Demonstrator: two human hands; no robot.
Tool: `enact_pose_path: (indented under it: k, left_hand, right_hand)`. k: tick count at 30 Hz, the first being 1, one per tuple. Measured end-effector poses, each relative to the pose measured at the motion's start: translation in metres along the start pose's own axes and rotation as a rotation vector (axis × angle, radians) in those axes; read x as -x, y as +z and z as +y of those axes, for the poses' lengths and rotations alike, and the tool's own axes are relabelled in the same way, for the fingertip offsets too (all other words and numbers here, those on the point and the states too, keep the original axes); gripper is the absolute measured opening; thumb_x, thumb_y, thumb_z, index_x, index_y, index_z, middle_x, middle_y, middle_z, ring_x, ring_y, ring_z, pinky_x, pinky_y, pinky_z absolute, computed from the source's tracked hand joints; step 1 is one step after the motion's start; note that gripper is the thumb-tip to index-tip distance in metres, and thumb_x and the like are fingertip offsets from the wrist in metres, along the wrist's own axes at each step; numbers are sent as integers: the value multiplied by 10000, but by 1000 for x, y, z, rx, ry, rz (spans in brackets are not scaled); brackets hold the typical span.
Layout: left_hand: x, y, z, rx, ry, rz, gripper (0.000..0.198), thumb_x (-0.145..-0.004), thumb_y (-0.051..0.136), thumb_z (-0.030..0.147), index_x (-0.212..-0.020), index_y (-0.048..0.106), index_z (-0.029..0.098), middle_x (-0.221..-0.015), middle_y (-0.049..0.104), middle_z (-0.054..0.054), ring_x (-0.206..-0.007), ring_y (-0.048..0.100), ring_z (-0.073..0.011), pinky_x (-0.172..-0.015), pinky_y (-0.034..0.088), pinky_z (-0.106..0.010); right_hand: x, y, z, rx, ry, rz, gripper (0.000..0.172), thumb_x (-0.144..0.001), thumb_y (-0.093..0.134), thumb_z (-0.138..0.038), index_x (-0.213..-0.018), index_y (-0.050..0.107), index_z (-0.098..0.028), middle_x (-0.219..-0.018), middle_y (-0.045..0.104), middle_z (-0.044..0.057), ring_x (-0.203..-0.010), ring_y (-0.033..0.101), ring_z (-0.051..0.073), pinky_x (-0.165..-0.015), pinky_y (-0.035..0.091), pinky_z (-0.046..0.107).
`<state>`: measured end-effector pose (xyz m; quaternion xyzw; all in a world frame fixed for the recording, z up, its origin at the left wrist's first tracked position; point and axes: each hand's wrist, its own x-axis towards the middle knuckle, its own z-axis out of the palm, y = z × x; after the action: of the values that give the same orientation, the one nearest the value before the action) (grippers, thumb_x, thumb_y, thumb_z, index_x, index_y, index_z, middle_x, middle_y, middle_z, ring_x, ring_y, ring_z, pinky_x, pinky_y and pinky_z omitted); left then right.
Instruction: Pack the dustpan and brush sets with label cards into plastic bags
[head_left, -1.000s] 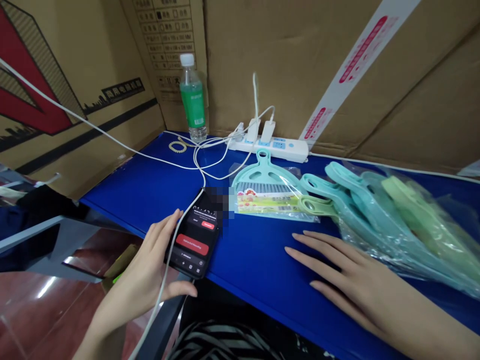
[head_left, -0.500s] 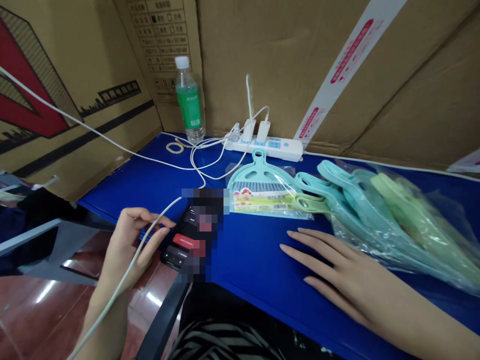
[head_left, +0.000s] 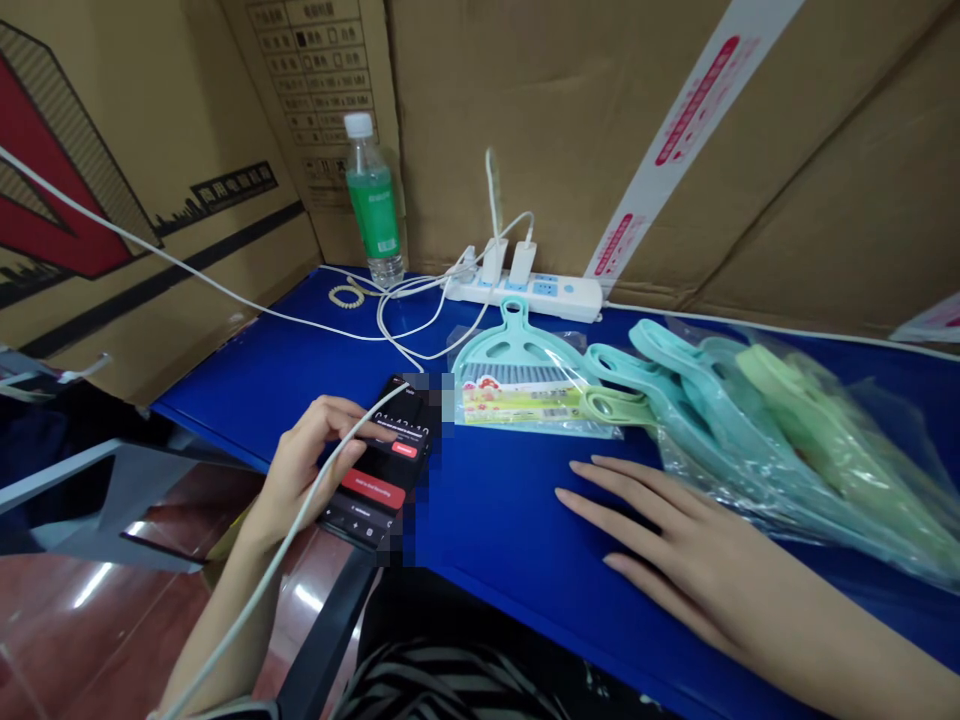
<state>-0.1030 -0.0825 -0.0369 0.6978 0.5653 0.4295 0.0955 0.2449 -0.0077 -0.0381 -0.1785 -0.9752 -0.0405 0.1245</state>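
Observation:
My left hand [head_left: 319,460] is over a black smartphone [head_left: 371,490], its index finger reaching onto the lit screen. The thumb is apart from the index finger and the other fingers bend loosely; the hand grips nothing. Red buttons and large digits show on the screen. A white cable passes in front of my left hand and wrist. My right hand [head_left: 675,540] lies flat on the blue tabletop [head_left: 495,500] with its fingers spread. Just beyond it are bagged turquoise and green brushes [head_left: 735,420]. A turquoise dustpan-and-brush set [head_left: 517,370] in clear wrap lies between the hands.
A white power strip [head_left: 555,295] with plugged-in chargers lies at the back. Left of it stand a green-labelled bottle [head_left: 373,210] and a beaded bracelet [head_left: 346,297]. White cables [head_left: 420,325] coil across the table. Cardboard [head_left: 525,100] walls the back and left.
My left hand has moved right, from beside the phone to over its screen, with the index finger on it. A pop-up with a small red button shows on the screen. My right hand stays put.

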Motion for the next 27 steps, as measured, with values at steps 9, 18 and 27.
enact_pose_path:
  k: [9,18,27]
  left_hand:
    - [-1,-3,0,-100,-62,-1,453,-993,340,486,-941,707,225,-891,699,-71,-893,548,-250,-836,471,-401]
    - [-1,-3,-1,-95,-116,-37,545,-961,287,545,-993,718,214,-998,692,-80,-964,547,-276,-898,440,-444]
    - [5,-4,-6,-118,-54,90,526,-968,325,582,-968,714,228,-832,728,-52,-798,540,-252,-772,459,-416]
  right_hand:
    - [0,1,-2,-27,11,-10,474,-1002,381,-346,-1468,425,-269,-1357,607,66,-1236,566,264,-918,567,433]
    - [0,0,-2,-8,8,8,459,-1001,386,-339,-1449,452,-264,-1360,605,61,-1237,565,263,-911,570,428]
    - [2,1,-1,9,-2,5,444,-999,382,-318,-1423,491,-240,-1355,608,75,-1238,564,268,-915,570,438]
